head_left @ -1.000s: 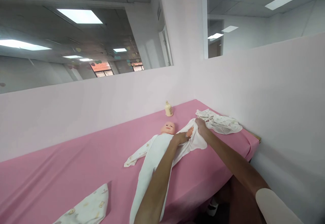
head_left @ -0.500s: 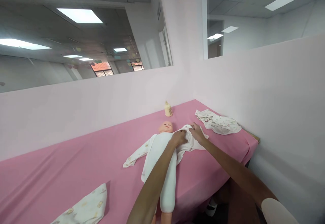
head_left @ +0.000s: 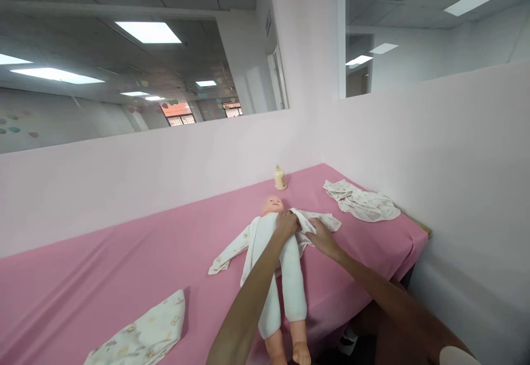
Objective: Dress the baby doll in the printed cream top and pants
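Observation:
On a pink-covered table lies a baby doll [head_left: 272,205], face up, in pale mint-white clothes, its bare feet toward me. A white printed baby shirt [head_left: 227,250] lies open under and around it, with one sleeve out to the left. The other sleeve is spread to the right. My left hand [head_left: 287,223] is closed at the doll's shoulder on the right side; its fingertips are hidden, so what it grips does not show. Beside it, my right hand [head_left: 323,238] pinches the shirt's right part between thumb and fingers.
A cream pump bottle [head_left: 280,178] stands behind the doll's head. Crumpled printed baby clothes [head_left: 364,200] lie at the right, near the wall. A folded printed cloth [head_left: 144,329] is at the front left. White walls with windows border the pink table cover [head_left: 124,265].
My left hand has moved in toward the doll's shoulder. My right hand has come lower with the shirt, whose right sleeve now lies spread out. The doll's legs have shifted right, showing its feet.

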### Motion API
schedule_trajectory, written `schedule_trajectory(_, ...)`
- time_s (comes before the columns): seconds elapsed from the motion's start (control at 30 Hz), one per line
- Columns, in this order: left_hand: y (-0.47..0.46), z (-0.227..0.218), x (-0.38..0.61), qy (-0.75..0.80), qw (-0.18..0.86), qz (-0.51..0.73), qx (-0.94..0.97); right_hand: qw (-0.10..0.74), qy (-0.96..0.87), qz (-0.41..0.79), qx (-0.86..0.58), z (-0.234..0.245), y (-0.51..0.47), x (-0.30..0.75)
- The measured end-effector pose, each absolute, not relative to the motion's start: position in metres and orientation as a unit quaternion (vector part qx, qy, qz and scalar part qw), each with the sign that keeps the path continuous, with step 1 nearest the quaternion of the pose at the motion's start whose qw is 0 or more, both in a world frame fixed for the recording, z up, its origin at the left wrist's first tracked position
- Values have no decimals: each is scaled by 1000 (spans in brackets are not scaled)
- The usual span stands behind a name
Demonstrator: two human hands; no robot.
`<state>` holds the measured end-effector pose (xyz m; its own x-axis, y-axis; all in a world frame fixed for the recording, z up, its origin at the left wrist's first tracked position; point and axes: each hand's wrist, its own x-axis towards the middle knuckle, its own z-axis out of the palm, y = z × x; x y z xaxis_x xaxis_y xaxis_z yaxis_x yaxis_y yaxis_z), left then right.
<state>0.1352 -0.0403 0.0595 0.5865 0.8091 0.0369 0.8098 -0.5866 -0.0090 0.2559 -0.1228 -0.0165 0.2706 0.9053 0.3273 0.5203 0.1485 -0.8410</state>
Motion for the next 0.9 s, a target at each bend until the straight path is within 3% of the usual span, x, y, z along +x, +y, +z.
schedule_trajectory(0.2, -79, 57, 58, -500, 35, -130, -855, 395, -615, 70, -679, -42, -156, 279)
schedule_trajectory(0.33, -117, 39, -4, -619, -33, -169, -766, 453, -575, 134, -668, -27, -156, 265)
schedule_trajectory(0.53, -132, 21, -33, -654, -132, -131, -733, 517, -601, 226, -566, 14, -146, 178)
schedule_trajectory(0.7, -126, 10, -33, -636, -87, -58, -764, 440, -678, 216, -548, 30, -154, 144)
schedule_trajectory(0.9, -121, 6, -35, -637, -126, -135, -748, 383, -686, 175, -593, 31, -175, 170)
